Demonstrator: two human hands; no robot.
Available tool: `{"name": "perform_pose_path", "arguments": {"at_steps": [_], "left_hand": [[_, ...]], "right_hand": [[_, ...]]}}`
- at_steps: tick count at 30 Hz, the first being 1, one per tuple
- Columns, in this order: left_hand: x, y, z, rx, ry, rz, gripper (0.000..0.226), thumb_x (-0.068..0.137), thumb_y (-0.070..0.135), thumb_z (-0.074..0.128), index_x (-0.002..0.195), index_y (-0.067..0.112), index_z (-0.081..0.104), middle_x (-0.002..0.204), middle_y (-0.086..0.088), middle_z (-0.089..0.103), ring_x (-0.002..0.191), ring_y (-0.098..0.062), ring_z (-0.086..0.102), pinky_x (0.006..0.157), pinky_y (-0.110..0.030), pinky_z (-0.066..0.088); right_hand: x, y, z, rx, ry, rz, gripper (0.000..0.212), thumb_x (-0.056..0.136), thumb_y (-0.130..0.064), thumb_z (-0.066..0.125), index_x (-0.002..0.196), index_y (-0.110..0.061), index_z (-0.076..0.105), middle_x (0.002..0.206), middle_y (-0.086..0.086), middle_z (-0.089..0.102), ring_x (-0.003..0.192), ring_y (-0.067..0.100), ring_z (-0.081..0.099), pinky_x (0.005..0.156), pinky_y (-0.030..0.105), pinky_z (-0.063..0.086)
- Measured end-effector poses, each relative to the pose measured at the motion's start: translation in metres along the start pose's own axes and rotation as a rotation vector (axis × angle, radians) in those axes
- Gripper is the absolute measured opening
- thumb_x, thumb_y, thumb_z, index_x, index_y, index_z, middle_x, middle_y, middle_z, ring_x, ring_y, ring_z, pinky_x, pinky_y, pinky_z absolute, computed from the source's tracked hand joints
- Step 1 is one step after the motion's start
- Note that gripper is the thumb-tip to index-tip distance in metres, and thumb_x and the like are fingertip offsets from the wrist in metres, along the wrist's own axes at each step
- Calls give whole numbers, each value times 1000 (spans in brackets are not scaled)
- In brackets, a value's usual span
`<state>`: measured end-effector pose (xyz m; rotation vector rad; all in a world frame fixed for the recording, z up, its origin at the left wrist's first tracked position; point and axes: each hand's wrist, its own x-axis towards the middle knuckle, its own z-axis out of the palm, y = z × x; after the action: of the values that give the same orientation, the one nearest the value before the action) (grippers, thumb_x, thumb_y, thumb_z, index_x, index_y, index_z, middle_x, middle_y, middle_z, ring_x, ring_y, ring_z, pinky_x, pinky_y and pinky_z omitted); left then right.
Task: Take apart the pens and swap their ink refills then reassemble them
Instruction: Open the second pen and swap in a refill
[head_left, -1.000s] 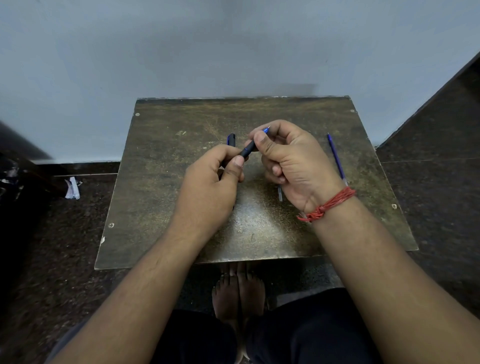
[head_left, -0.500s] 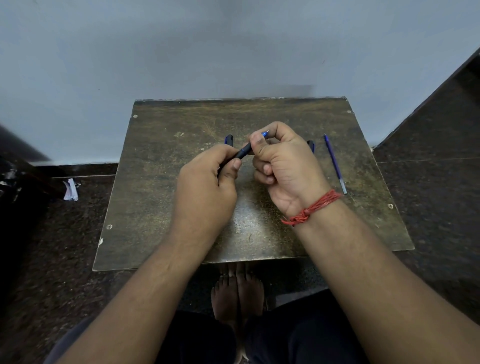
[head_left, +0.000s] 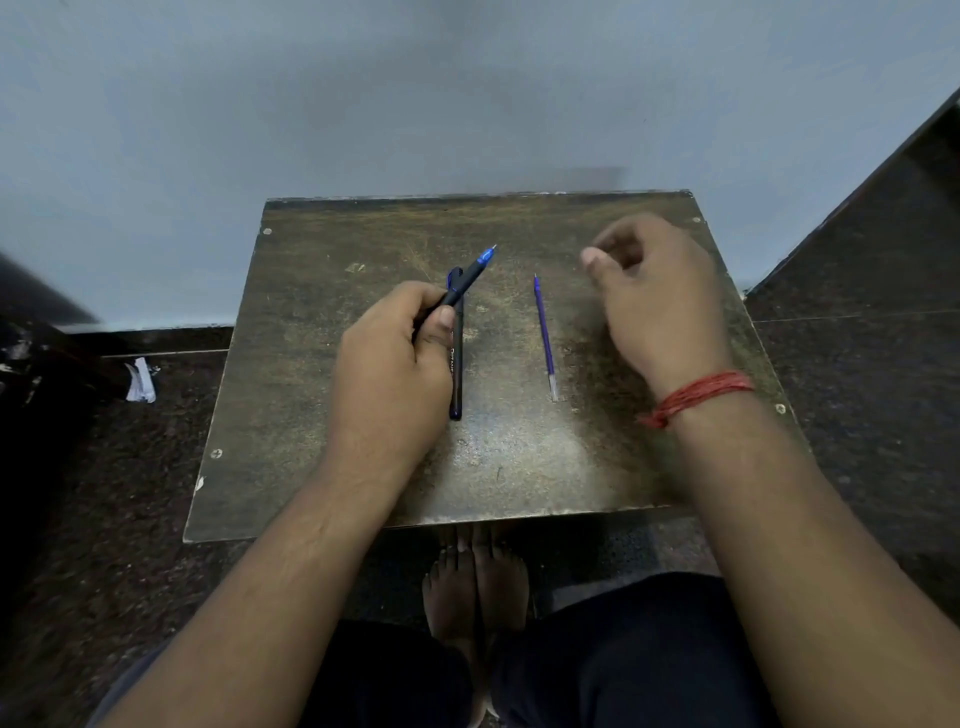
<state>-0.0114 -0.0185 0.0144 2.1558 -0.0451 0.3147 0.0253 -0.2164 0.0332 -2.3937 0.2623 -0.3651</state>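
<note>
My left hand (head_left: 389, 364) grips a black pen (head_left: 470, 273) by its barrel, with the blue tip pointing up and to the right. A second black pen (head_left: 456, 364) lies on the worn table (head_left: 322, 415) just right of that hand, partly under the held pen. A bare blue ink refill (head_left: 544, 338) lies lengthwise in the middle of the table. My right hand (head_left: 657, 301), with a red thread on the wrist, hovers over the table's right side with its fingers loosely curled and apart. It is blurred and I see nothing in it.
The small table stands against a pale wall (head_left: 467, 104). Bare feet (head_left: 475, 577) show under its near edge, on a dark speckled floor. A scrap of white paper (head_left: 140, 382) lies on the floor at the left.
My right hand has let go of the pen tip and moved away to the right. My left hand keeps the pen, and the refill in the middle of the table has come into view.
</note>
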Motion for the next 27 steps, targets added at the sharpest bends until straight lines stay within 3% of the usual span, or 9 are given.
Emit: {"name": "perform_pose_path", "arguments": {"at_steps": [5, 11, 16, 19, 22, 27], "left_hand": [[0, 2, -1, -42, -6, -30, 20, 98, 16, 54, 93, 35, 59, 78, 9, 66, 76, -13, 62, 69, -30, 48], [-1, 4, -2, -60, -16, -51, 22, 98, 17, 54, 90, 37, 58, 76, 13, 65, 75, -8, 60, 64, -19, 44], [0, 3, -2, -57, -32, -60, 20, 98, 19, 55, 90, 36, 61, 76, 11, 65, 70, -4, 57, 59, -17, 40], [0, 3, -1, -65, -41, -64, 19, 98, 18, 55, 91, 34, 62, 76, 10, 64, 75, -8, 61, 64, -22, 45], [-1, 2, 0, -87, -50, -67, 19, 98, 17, 55, 91, 33, 64, 75, 7, 65, 75, -13, 62, 68, -31, 50], [-2, 1, 2, -59, -85, -43, 15, 98, 19, 55, 98, 27, 68, 77, 3, 66, 73, -14, 61, 69, -42, 52]], "right_hand": [[6, 17, -7, -423, -129, 30, 22, 92, -34, 65, 104, -17, 59, 110, 8, 61, 103, 33, 58, 84, 39, 47], [2, 6, 3, -413, -208, 15, 21, 94, -19, 61, 111, -11, 53, 113, 12, 60, 104, 32, 56, 75, 33, 39], [2, -2, 12, -72, -131, 3, 21, 90, -18, 58, 111, -19, 61, 101, 0, 62, 90, 16, 56, 76, 25, 39], [-3, -8, 17, 402, -72, 99, 19, 88, -10, 58, 103, -20, 64, 88, -2, 66, 72, 12, 63, 68, 31, 53], [-5, -10, 19, 810, -74, 188, 15, 93, 0, 58, 102, -9, 66, 82, 5, 66, 66, 13, 64, 63, 29, 54], [-2, -10, 20, 1011, -70, 193, 13, 95, -1, 59, 105, -6, 67, 91, 11, 69, 73, 15, 66, 69, 28, 53]]}}
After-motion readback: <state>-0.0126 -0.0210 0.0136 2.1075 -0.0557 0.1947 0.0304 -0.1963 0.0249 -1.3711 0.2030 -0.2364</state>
